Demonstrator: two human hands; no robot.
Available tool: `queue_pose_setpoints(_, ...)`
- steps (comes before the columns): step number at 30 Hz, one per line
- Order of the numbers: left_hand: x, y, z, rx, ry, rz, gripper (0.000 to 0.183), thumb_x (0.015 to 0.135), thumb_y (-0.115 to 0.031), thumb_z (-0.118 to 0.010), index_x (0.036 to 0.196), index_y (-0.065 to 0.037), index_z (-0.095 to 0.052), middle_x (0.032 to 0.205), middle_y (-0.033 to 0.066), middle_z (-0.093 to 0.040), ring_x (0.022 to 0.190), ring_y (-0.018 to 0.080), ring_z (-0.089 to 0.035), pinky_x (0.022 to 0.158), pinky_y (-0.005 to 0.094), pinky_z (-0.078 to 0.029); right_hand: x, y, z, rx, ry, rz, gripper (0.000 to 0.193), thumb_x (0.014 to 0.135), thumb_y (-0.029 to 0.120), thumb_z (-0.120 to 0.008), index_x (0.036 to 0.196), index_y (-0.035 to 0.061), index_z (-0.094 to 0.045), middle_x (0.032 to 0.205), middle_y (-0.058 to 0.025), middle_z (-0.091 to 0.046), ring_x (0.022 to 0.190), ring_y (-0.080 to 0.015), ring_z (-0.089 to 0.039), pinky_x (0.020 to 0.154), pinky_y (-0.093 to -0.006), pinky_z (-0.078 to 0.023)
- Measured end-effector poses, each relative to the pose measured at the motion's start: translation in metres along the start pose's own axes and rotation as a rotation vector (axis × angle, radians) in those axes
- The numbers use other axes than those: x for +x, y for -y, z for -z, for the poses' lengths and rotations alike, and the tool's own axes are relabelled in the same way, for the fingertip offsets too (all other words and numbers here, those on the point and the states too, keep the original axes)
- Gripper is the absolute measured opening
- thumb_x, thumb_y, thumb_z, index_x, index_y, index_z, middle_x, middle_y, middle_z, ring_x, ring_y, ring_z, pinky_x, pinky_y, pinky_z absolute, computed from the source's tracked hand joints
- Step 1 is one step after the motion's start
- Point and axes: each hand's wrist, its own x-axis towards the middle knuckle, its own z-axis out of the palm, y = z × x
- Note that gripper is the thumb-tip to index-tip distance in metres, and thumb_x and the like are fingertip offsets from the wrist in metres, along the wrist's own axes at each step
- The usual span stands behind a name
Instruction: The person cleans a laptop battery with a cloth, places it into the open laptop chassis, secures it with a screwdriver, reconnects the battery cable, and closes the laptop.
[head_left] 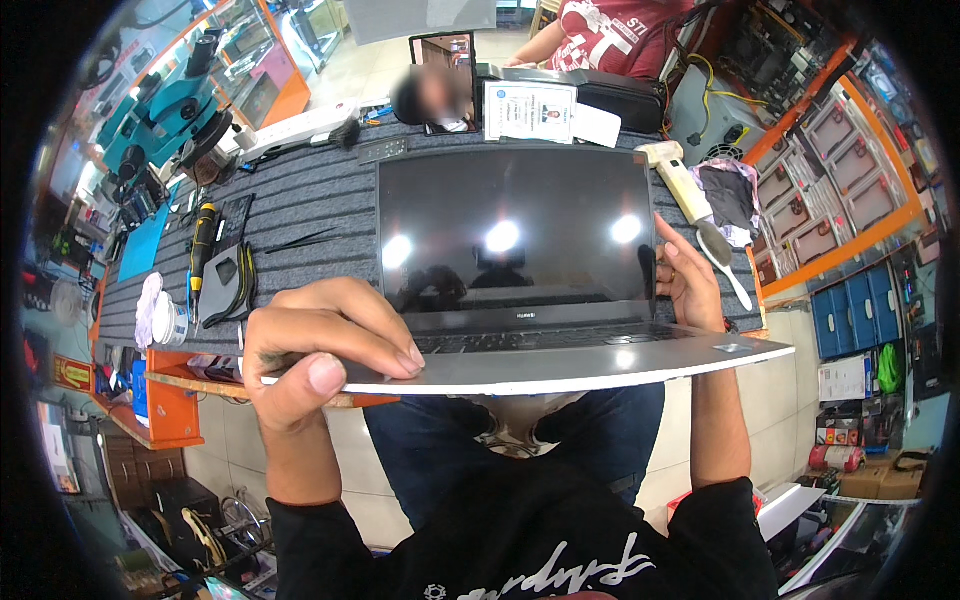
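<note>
An open laptop point(515, 240) tilts toward me at the front edge of the workbench, its screen dark with bright light reflections. My left hand point(325, 340) grips the front left corner of its grey base, with the fingers on the palm rest and the thumb at the front edge. At the right side, my right hand point(690, 280) holds the laptop by the edge near the screen and hinge. Part of that hand is hidden behind the base. The keyboard shows only as a thin strip below the screen.
Left on the ribbed grey mat lie a yellow-black screwdriver point(203, 245), a grey-black pouch point(232, 285) and tweezers point(303, 240). A teal microscope point(175, 110) stands far left. A brush point(722, 262) and cloth point(728, 195) lie right. Across the bench sits a person in maroon point(610, 40).
</note>
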Motion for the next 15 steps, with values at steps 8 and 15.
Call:
queue_pose_setpoints(8, 0.001, 0.0, 0.003, -0.012, 0.001, 0.0, 0.043, 0.086, -0.032, -0.061, 0.084, 0.008, -0.078, 0.083, 0.0247, -0.072, 0.073, 0.0301, -0.071, 0.067, 0.0365, -0.057, 0.005, -0.005, 0.004, -0.063, -0.048, -0.059, 0.047, 0.107, 0.037, -0.055, 0.142, 0.0051, -0.061, 0.093, 0.0026, -0.061, 0.077, -0.0051, -0.055, 0.065, -0.0201, -0.044)
queue_pose_setpoints(15, -0.002, 0.0, 0.004, -0.009, 0.051, -0.032, 0.041, 0.087, -0.029, -0.06, 0.085, 0.009, -0.078, 0.084, 0.0265, -0.073, 0.073, 0.0311, -0.071, 0.068, 0.037, -0.057, 0.022, 0.027, 0.006, -0.514, -0.083, 0.064, 0.047, 0.106, 0.044, -0.057, 0.123, 0.0018, -0.071, 0.091, -0.0052, -0.07, 0.078, -0.0095, -0.063, 0.067, -0.024, -0.048)
